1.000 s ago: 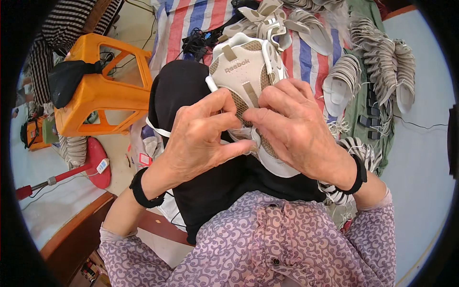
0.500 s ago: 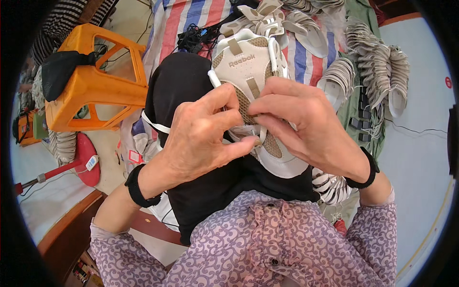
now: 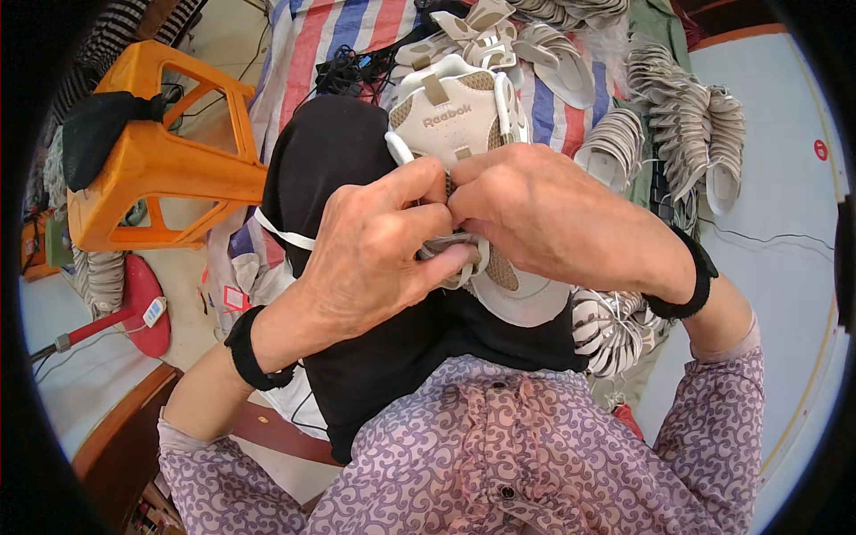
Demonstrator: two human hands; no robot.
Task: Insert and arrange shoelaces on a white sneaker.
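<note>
A beige and white shoe upper (image 3: pixel 446 120) with tan mesh panels lies across my lap, over black cloth. My left hand (image 3: pixel 379 236) is closed on its near part, with thumb and forefinger pinched at the edge. Close against it, my right hand (image 3: pixel 535 201) is closed too, knuckles up, its fingertips meeting the left ones over the middle of the upper. What the right fingertips pinch is hidden behind the hand. Below the fingers, a pale loop of lace or band (image 3: pixel 482 254) sticks out beside the rounded white toe (image 3: pixel 526 303).
Stacks of shoe uppers (image 3: pixel 678 116) lie at the far right, with a bundle of striped pieces (image 3: pixel 611 330) by my right side. An orange plastic stool (image 3: pixel 169 169) holding a black cloth stands left. Ahead is a striped sheet (image 3: pixel 357 27) with black cords (image 3: pixel 352 71).
My right hand has rolled knuckles up and its fingertips have come in against my left hand. The pale loop now shows below the fingers. My left hand keeps its pinch.
</note>
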